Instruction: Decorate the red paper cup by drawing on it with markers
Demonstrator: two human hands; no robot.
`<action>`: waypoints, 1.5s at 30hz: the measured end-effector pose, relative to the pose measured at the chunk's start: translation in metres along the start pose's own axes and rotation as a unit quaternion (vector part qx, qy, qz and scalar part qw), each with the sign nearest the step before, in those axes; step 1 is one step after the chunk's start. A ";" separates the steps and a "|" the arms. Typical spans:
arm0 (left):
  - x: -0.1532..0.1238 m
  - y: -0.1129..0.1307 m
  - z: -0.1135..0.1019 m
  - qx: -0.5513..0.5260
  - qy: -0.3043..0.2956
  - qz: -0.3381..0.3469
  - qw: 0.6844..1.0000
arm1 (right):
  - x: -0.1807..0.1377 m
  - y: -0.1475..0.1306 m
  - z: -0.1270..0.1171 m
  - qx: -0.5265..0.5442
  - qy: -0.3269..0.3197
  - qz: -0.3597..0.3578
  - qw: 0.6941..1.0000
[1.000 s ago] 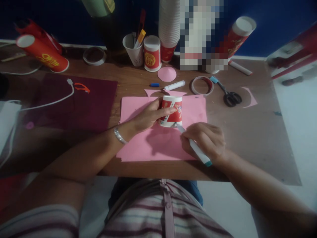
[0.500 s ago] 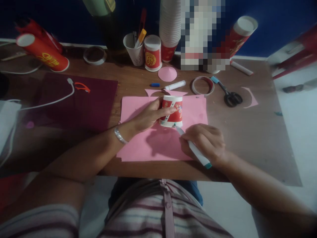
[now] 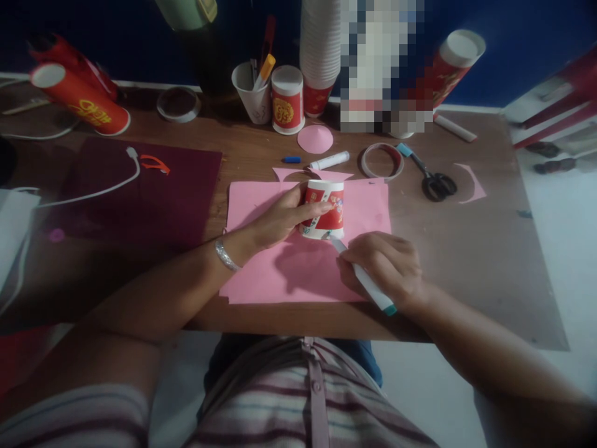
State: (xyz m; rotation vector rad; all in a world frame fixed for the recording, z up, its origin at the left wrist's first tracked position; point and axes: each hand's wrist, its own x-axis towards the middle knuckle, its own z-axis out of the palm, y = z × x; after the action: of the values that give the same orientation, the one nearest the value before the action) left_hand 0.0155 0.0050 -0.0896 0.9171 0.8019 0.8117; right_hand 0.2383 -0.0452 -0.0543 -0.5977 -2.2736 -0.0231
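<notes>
My left hand (image 3: 284, 218) is closed round a red and white paper cup (image 3: 330, 214), its thumb lying across the printed side. Green marks show on the cup's white lower band and white strip. In my right hand (image 3: 385, 264) is a white marker (image 3: 373, 292) with a green end, its tip touching the white band near the cup's lower edge. Both hands are above a stack of pink paper (image 3: 261, 274), on which the cup's shadow falls. Behind the cup lie pink paper offcuts (image 3: 333, 175), another white marker (image 3: 330, 160) and a blue cap (image 3: 292, 160).
Farther back stand a pink paper cone (image 3: 316, 139), a red cup (image 3: 288, 102), a cup of pens (image 3: 252, 93) and a tall stack of paper cups (image 3: 320, 43). On the right are a tape roll (image 3: 362, 163) and black scissors (image 3: 439, 185). A white cable (image 3: 93, 196) crosses the left side.
The rear end of the marker in my right hand has shifted slightly to the left, its tip staying at the cup's lower band. My left hand and the cup look unmoved.
</notes>
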 end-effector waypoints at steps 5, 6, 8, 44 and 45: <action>0.000 -0.002 -0.002 0.009 -0.003 0.009 1.000 | -0.003 0.001 0.002 0.014 0.004 0.001 1.000; 0.000 -0.002 -0.002 0.011 -0.005 0.009 1.000 | -0.003 0.001 0.002 0.016 0.003 -0.001 1.000; -0.001 -0.002 -0.002 0.012 -0.008 0.008 1.000 | -0.003 0.001 0.001 0.017 -0.003 -0.002 1.000; 0.001 -0.003 -0.002 0.008 0.001 -0.003 1.000 | -0.002 0.000 -0.002 0.014 0.017 -0.002 1.000; 0.001 -0.003 -0.003 0.007 -0.001 -0.001 1.000 | -0.002 0.001 -0.002 0.017 0.017 -0.002 1.000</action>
State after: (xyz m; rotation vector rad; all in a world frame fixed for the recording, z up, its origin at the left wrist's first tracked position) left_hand 0.0140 0.0055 -0.0939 0.9287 0.8072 0.8036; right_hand 0.2410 -0.0458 -0.0547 -0.5699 -2.2383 0.0034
